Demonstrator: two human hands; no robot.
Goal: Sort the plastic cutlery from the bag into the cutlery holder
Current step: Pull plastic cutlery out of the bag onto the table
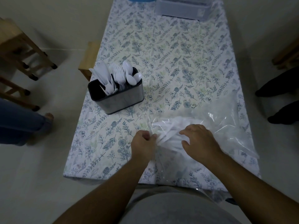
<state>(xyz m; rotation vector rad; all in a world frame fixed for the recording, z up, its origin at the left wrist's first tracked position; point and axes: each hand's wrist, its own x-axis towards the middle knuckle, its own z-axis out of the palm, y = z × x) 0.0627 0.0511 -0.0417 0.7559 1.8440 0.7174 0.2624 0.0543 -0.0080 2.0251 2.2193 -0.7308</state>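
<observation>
Cutlery (168, 136) lies in the clear bag (226, 126), near side of the holder (116, 96) & a bit right. Your left hand (143, 146) pinches the bag's edge shut. Your right hand (199, 141) rests on the bag w/ fingers spread, holding nothing. The pieces look to point toward the holder. Can't tell forks from knives thru the plastic.

A: Open tablecloth (169, 65) between cutlery holder (116, 92) and bag (223, 125); clear passage there.
B: Holder compartments crowded with upright cutlery (119, 75), leftmost roomiest. Far end blocked by grey bins (182, 8). Both hands (144, 146) (199, 141) at bag mouth.
</observation>
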